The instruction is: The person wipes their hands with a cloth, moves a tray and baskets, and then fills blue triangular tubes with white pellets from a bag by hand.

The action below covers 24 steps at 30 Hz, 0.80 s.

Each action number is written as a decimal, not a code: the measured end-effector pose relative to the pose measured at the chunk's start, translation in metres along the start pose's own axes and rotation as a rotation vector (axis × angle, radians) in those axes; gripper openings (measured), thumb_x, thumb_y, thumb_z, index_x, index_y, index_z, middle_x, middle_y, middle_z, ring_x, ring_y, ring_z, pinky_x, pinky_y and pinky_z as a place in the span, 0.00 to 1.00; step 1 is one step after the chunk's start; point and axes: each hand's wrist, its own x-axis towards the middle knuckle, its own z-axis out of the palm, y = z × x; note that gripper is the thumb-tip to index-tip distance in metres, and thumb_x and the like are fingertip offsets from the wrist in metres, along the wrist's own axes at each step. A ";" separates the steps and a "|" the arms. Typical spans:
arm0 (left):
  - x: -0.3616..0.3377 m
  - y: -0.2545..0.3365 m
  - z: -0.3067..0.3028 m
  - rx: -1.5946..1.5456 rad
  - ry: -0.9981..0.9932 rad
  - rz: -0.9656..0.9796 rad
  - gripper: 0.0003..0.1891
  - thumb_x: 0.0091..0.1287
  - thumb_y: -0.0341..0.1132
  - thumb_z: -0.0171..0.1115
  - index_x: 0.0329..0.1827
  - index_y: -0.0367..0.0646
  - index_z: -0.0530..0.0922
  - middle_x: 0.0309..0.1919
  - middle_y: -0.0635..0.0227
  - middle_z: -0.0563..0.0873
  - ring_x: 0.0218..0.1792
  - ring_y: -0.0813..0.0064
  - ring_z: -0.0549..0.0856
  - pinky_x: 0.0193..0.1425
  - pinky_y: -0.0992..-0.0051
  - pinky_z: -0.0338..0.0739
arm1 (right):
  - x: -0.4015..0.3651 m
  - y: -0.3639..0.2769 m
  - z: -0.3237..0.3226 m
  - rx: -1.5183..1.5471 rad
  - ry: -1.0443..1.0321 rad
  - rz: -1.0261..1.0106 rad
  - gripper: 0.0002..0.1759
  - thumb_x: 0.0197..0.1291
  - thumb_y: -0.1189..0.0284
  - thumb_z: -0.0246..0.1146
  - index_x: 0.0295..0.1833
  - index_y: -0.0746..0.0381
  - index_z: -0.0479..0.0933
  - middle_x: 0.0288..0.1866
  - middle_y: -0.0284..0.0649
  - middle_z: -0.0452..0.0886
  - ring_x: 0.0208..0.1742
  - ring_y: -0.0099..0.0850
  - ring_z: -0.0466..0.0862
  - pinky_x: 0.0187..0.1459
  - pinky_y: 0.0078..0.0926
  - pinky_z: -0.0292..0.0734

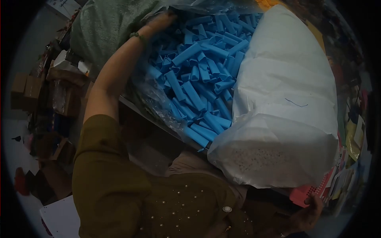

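A large heap of blue folded pieces, shaped like short triangular tubes (202, 67), lies in a clear plastic bag (152, 97). At the heap's far left edge is my left hand (160, 23), its arm stretched forward and a green bracelet on the wrist. The fingers of that hand are dim and partly hidden by the bag and the pieces, so I cannot tell what they hold. Low on the right, my right hand (309, 214) has its fingers apart, just below a red perforated plastic basket (303, 194).
A big white sack (287, 79) with small pale bits showing at its near end lies against the heap's right side. A grey-green woven sack (101, 33) stands at the far left. Cardboard boxes (29, 91) sit on the left, with packets (351, 139) on the right.
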 end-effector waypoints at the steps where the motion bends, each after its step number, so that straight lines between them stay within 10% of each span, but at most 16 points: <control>1: 0.028 -0.047 0.008 0.089 0.148 0.105 0.22 0.71 0.48 0.51 0.61 0.45 0.74 0.59 0.53 0.77 0.58 0.59 0.78 0.61 0.61 0.71 | -0.001 -0.003 -0.001 -0.025 0.010 -0.009 0.23 0.70 0.65 0.45 0.50 0.76 0.75 0.47 0.49 0.79 0.38 0.31 0.74 0.40 0.25 0.68; 5: 0.041 -0.081 0.024 0.159 0.251 0.219 0.19 0.70 0.43 0.55 0.59 0.44 0.76 0.57 0.55 0.78 0.55 0.63 0.80 0.58 0.65 0.74 | -0.005 -0.045 0.023 -0.076 0.094 0.038 0.23 0.69 0.65 0.46 0.50 0.77 0.75 0.46 0.50 0.79 0.38 0.32 0.74 0.40 0.24 0.68; 8: 0.031 -0.058 0.036 0.148 0.219 0.240 0.18 0.69 0.41 0.55 0.58 0.44 0.76 0.56 0.56 0.79 0.54 0.63 0.80 0.57 0.66 0.74 | -0.006 -0.068 0.058 -0.212 0.491 0.479 0.25 0.69 0.63 0.47 0.51 0.77 0.74 0.46 0.51 0.79 0.37 0.33 0.75 0.39 0.25 0.69; 10: 0.012 -0.044 0.046 0.132 0.196 0.250 0.17 0.69 0.40 0.56 0.57 0.44 0.77 0.55 0.57 0.79 0.53 0.64 0.80 0.56 0.66 0.74 | -0.021 -0.030 0.027 0.175 -0.261 -0.107 0.26 0.69 0.61 0.48 0.52 0.76 0.74 0.46 0.52 0.79 0.37 0.33 0.75 0.38 0.25 0.70; 15: -0.070 0.008 0.042 0.112 0.163 0.289 0.16 0.68 0.38 0.57 0.55 0.44 0.78 0.54 0.58 0.80 0.52 0.65 0.80 0.55 0.67 0.75 | -0.027 -0.073 0.092 0.279 -0.583 0.012 0.28 0.65 0.55 0.55 0.50 0.73 0.76 0.45 0.57 0.80 0.39 0.38 0.81 0.38 0.29 0.75; 19: -0.135 0.068 0.018 0.082 0.173 0.359 0.14 0.67 0.36 0.58 0.54 0.44 0.79 0.52 0.59 0.80 0.50 0.65 0.81 0.53 0.67 0.76 | -0.024 -0.092 0.149 0.331 -1.197 -0.087 0.22 0.56 0.71 0.66 0.54 0.72 0.74 0.49 0.52 0.80 0.47 0.47 0.82 0.49 0.37 0.77; 24: -0.205 0.118 -0.027 0.040 0.198 0.500 0.13 0.66 0.34 0.59 0.52 0.44 0.80 0.50 0.61 0.81 0.49 0.66 0.81 0.51 0.68 0.76 | -0.064 -0.080 0.177 0.214 -1.232 -0.161 0.19 0.55 0.76 0.65 0.54 0.68 0.75 0.49 0.49 0.80 0.46 0.48 0.81 0.49 0.36 0.77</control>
